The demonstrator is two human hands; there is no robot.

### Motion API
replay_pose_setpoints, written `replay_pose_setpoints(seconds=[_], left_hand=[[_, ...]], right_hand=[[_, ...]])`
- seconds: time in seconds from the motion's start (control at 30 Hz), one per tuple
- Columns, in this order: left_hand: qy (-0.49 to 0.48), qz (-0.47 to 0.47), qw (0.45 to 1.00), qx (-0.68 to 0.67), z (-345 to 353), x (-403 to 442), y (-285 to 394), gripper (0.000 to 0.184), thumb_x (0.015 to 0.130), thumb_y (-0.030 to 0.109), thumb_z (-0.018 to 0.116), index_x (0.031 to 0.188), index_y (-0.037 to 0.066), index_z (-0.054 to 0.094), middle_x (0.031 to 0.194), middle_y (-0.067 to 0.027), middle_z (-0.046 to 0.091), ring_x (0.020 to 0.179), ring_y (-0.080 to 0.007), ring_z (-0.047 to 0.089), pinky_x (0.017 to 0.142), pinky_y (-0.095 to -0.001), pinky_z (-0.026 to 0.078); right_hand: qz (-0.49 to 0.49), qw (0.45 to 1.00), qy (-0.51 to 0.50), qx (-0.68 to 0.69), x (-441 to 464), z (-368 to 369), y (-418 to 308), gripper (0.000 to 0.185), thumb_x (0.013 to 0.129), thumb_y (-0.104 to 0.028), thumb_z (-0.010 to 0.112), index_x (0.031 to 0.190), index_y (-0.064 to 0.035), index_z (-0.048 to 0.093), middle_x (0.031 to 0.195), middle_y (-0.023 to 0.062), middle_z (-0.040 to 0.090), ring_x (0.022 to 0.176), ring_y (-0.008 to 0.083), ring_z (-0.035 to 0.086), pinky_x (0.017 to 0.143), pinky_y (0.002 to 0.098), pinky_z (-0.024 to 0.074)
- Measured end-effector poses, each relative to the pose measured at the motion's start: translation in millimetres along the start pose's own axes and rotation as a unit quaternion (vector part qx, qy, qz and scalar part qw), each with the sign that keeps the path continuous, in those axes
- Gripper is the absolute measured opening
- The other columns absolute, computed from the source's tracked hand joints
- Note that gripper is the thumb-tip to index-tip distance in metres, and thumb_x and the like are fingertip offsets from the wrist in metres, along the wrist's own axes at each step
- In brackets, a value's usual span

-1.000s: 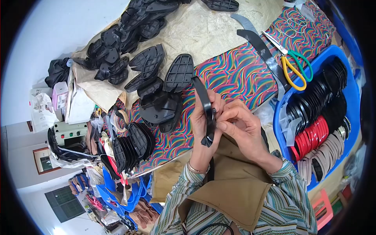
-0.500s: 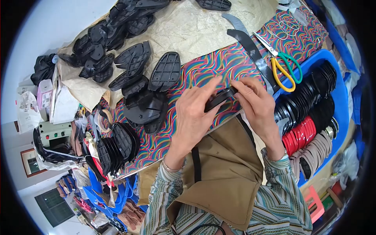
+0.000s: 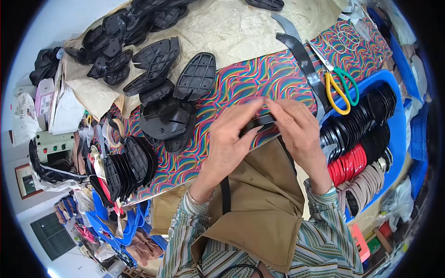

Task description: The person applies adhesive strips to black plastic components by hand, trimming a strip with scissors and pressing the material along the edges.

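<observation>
Between my two hands is a black shoe part, seen edge-on and mostly covered by fingers, so its exact shape is hidden. My left hand grips its left end, thumb below and fingers above. On the other end, my right hand has its fingers bent and closed around the piece. The fingertips nearly meet over it and are slightly blurred. To the left lie black shoe soles with a gridded underside, one a single sole. A glossy black sole rests near them.
Scissors with yellow and green handles and a black curved strip lie beyond my right hand. At right, a blue bin holds rows of black, red and beige straps. A stack of soles stands at the table's left edge.
The view has shifted a little. My right fingers have moved further over the black shoe part and closer to my left fingertips, covering more of it.
</observation>
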State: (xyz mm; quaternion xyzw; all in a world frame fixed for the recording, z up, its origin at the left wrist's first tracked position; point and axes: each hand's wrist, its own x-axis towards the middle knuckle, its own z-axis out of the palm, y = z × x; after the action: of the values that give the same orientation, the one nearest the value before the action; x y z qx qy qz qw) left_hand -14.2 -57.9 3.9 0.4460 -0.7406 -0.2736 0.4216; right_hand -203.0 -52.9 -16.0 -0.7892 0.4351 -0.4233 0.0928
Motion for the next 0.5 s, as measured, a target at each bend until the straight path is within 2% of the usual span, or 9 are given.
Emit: replay_pose_setpoints(seconds=[0.07, 0.1, 0.2, 0.37, 0.47, 0.5], left_hand=[[0.05, -0.124, 0.984, -0.114, -4, -3, 4, 0.037, 0.073, -0.009, 0.076, 0.107, 0.003, 0.071, 0.1, -0.0109, 0.071, 0.091, -0.0222, 0.067, 0.081, -0.032, 0.053], [0.053, -0.126, 0.984, -0.114, -5, -5, 3, 0.037, 0.073, -0.009, 0.076, 0.107, 0.003, 0.071, 0.1, -0.0109, 0.071, 0.091, -0.0222, 0.067, 0.081, -0.032, 0.053], [0.07, 0.012, 0.997, -0.036, -5, -13, -6, 0.035, 0.072, -0.01, 0.076, 0.104, 0.002, 0.071, 0.099, -0.0117, 0.07, 0.089, -0.0237, 0.068, 0.079, -0.0326, 0.054], [0.127, 0.072, 0.989, -0.025, 3, -15, -20, 0.032, 0.071, -0.008, 0.077, 0.101, 0.001, 0.07, 0.094, -0.0112, 0.067, 0.084, -0.0268, 0.066, 0.072, -0.0358, 0.053], [0.168, 0.091, 0.978, 0.084, 1, -19, -24, 0.023, 0.069, -0.006, 0.08, 0.088, 0.0, 0.069, 0.09, -0.0113, 0.069, 0.085, -0.0272, 0.067, 0.075, -0.0342, 0.054], [0.17, 0.089, 0.978, 0.085, 0, -20, -25, 0.023, 0.069, -0.006, 0.08, 0.088, 0.0, 0.069, 0.09, -0.0113, 0.069, 0.085, -0.0272, 0.067, 0.075, -0.0342, 0.054]], right_hand=[[-0.003, 1.0, -0.001, -0.002, -3, 4, 4, 0.044, 0.076, 0.009, 0.07, 0.118, -0.0016, 0.068, 0.103, 0.0153, 0.067, 0.089, 0.0295, 0.067, 0.075, 0.034, 0.0545], [0.005, 1.0, 0.003, 0.004, -6, 5, 4, 0.043, 0.077, 0.008, 0.069, 0.119, -0.0027, 0.067, 0.103, 0.0149, 0.067, 0.088, 0.0293, 0.067, 0.074, 0.0348, 0.0544], [0.016, 1.0, 0.009, 0.016, -9, 5, 4, 0.043, 0.079, 0.005, 0.069, 0.121, -0.0048, 0.067, 0.103, 0.0141, 0.068, 0.087, 0.029, 0.068, 0.074, 0.0365, 0.0544], [0.019, 1.0, 0.007, 0.006, -10, 6, 2, 0.043, 0.078, 0.004, 0.071, 0.12, -0.0044, 0.068, 0.101, 0.0142, 0.069, 0.087, 0.029, 0.068, 0.073, 0.0369, 0.0553], [0.026, 1.0, 0.009, 0.001, -12, 6, 0, 0.042, 0.078, 0.005, 0.071, 0.119, -0.004, 0.068, 0.1, 0.0146, 0.069, 0.086, 0.0292, 0.069, 0.073, 0.0369, 0.0558], [0.026, 1.0, 0.01, -0.004, -12, 6, -1, 0.042, 0.078, 0.005, 0.071, 0.119, -0.0038, 0.068, 0.1, 0.0149, 0.069, 0.086, 0.0292, 0.069, 0.073, 0.0366, 0.056]])
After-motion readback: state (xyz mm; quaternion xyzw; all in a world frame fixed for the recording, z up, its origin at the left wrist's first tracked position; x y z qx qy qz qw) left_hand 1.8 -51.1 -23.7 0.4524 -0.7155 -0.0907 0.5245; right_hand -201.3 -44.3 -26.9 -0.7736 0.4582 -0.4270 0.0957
